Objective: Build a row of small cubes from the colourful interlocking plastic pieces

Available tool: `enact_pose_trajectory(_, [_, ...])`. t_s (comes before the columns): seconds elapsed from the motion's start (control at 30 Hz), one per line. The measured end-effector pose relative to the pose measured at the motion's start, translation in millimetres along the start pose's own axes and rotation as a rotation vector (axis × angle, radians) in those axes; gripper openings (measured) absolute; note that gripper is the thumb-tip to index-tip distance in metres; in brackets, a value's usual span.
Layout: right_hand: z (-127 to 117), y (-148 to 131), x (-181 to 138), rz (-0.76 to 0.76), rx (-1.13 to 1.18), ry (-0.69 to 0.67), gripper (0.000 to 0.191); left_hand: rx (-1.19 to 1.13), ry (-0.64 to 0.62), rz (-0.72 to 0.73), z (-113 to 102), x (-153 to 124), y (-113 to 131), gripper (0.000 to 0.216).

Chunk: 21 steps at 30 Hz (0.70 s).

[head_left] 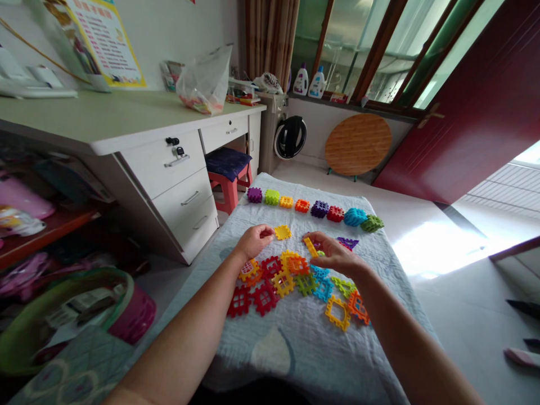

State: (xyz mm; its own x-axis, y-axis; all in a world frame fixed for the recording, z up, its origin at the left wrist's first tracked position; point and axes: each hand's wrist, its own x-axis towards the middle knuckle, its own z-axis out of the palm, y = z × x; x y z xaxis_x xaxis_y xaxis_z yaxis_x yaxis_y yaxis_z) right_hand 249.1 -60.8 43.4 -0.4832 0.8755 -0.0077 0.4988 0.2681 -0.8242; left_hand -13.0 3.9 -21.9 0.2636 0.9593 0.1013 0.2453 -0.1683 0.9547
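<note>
My left hand (pixel 256 242) is closed, its fingertips pinching the near left edge of a flat yellow interlocking building tile (pixel 283 232). To the right, my right hand (pixel 335 253) grips another yellow building tile (pixel 311 247), which is tilted so that I see it nearly edge-on. The two tiles are apart. Below the hands lies a spread of loose notched tiles: red (pixel 265 297), yellow (pixel 283 283), green (pixel 306 284), blue (pixel 323 288) and orange (pixel 358 306). A purple triangular tile (pixel 348 243) lies beyond my right hand, partly hidden by it.
A row of several assembled cubes, from a purple cube (pixel 255 195) to a dark green one (pixel 372 223), lines the far side of the cloth-covered table (pixel 270 349). A white-drawered desk (pixel 169 169) and a pink stool (pixel 230 188) stand left. A round wooden tabletop (pixel 358 144) leans behind.
</note>
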Motion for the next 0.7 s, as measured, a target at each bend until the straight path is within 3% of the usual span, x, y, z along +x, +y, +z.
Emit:
enact_pose_trajectory(0.13, [-0.1,1.8,5.0,0.05,0.06,-0.009,0.05,0.017,-0.004,-0.005,-0.1,-0.1,2.0,0.023])
enact_pose_trajectory(0.27, [-3.0,2.0,26.3,0.102,-0.166,0.139,0.046,0.03,-0.011,-0.017,-0.6,-0.3,2.7,0.023])
enact_pose_trajectory(0.47, [-13.3,1.6,91.9,0.173,-0.603,0.31,0.052,-0.017,-0.015,-0.04,-1.4,-0.8,3.1,0.024])
enact_pose_trajectory(0.7, [-26.7,17.0,165.1,0.298,-0.8,0.293,0.055,0.037,-0.013,-0.038,-1.4,-2.5,5.9,0.021])
